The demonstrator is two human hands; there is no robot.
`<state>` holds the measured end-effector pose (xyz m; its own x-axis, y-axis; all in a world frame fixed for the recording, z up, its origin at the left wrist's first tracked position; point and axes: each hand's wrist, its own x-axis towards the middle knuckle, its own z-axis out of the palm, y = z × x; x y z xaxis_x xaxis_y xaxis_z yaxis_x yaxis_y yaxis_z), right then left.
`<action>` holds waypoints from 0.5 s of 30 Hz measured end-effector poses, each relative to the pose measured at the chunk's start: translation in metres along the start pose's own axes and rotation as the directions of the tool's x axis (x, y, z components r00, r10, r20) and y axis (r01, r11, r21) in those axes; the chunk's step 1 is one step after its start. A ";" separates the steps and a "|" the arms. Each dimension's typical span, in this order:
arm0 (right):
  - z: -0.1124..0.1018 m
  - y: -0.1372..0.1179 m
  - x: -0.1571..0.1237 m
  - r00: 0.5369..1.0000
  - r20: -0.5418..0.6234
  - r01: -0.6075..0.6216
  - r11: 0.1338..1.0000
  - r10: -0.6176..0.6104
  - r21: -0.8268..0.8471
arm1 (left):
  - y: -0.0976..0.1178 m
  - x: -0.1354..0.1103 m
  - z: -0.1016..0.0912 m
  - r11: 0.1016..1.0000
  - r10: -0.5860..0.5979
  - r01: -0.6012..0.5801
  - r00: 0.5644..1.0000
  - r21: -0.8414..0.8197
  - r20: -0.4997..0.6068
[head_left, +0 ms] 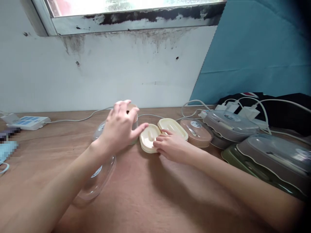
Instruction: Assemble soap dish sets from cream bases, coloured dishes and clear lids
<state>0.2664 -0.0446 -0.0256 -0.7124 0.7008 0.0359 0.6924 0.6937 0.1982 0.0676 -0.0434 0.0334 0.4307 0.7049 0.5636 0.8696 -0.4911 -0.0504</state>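
My left hand (121, 126) is raised over the left middle of the table, with fingers spread and the thumb stretched to the right. Partly hidden behind it is an upright container (132, 107) with a beige top; I cannot tell whether they touch. My right hand (172, 146) comes in from the right, fingers bent over the right edge of a small cream lidded container (147, 137). Just behind those fingers lies a second cream lidded container (173, 125). Beneath my left forearm are a clear plastic lid (107, 173) and, farther back, another clear lid (98, 130).
On the right stand a pinkish lunch box (196, 133), a grey lidded box (232, 121) and a green box (243, 163) under a grey lid (274, 155). White cables and plugs (250, 112) run behind them. A power strip (30, 123) sits at far left, before the wall (109, 71).
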 end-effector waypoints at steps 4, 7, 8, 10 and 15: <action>-0.009 -0.021 -0.032 0.995 -0.045 0.096 0.985 -0.091 0.141 | 0.022 -0.024 0.015 0.932 0.327 -0.263 0.905 -0.249 0.271; -0.013 -0.023 -0.054 0.981 -0.155 0.161 0.932 -0.115 0.325 | 0.030 -0.044 0.037 0.884 0.387 -0.198 0.817 -0.424 0.427; -0.012 -0.021 -0.060 0.980 -0.179 0.143 0.921 -0.082 0.362 | 0.031 -0.049 0.043 0.872 0.392 -0.172 0.805 -0.457 0.445; -0.006 -0.017 -0.072 0.984 -0.174 0.037 0.905 0.042 0.425 | 0.031 -0.057 0.050 0.844 0.402 -0.117 0.784 -0.524 0.473; 0.023 -0.026 -0.088 0.968 0.062 -0.235 0.795 0.243 0.558 | 0.037 -0.069 0.042 0.672 0.200 0.295 0.811 -0.679 0.550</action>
<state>0.3139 -0.1199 -0.0568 -0.5146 0.8572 0.0219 0.7821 0.4797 -0.3978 0.0797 -0.0889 -0.0417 0.6557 0.7550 -0.0068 0.5476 -0.4694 0.6927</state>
